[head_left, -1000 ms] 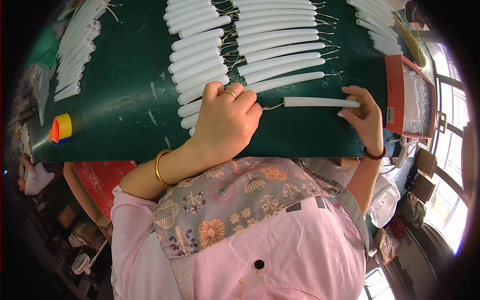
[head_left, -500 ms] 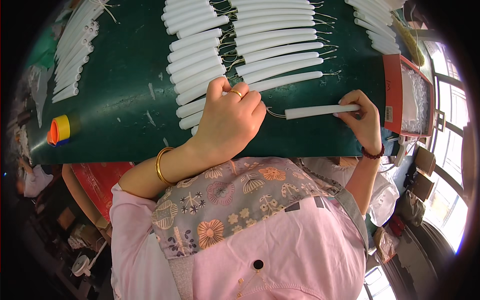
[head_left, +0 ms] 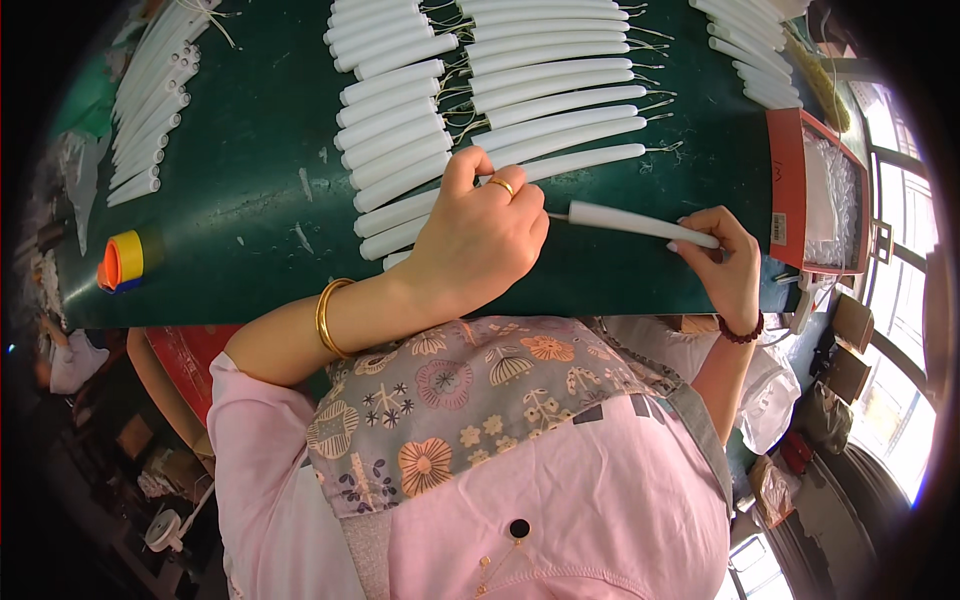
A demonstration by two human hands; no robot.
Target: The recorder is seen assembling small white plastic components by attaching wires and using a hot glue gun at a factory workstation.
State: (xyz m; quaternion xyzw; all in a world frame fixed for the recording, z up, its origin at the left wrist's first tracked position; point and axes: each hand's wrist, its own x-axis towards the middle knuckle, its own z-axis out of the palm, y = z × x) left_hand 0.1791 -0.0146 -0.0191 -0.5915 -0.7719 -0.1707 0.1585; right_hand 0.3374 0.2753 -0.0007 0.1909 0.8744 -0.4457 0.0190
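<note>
My right hand (head_left: pixel 730 255) pinches the narrow end of a white taper candle (head_left: pixel 630 222) between thumb and fingers. The candle lies tilted just above the green table, its wide end toward my left hand (head_left: pixel 487 225). A thin strand (head_left: pixel 559 216) runs from that wide end to my left hand, whose fingers are closed on it. The fingertips are hidden behind the hand. Beyond my left hand, a row of white taper candles (head_left: pixel 590 160) with thin wicks lies side by side. A second row of white sticks (head_left: pixel 400 180) lies left of it, partly covered by the hand.
At the right edge stands a red box (head_left: pixel 788 190) with clear plastic inside. More white sticks lie at the far left (head_left: pixel 150 130) and far right (head_left: pixel 750 50). Rolls of yellow and orange tape (head_left: pixel 124 257) sit on the green table (head_left: pixel 240 240) at left.
The candle's narrow end has dropped toward me with my right hand. My left hand has shifted slightly right, and the strand between hand and candle now looks straight and shorter.
</note>
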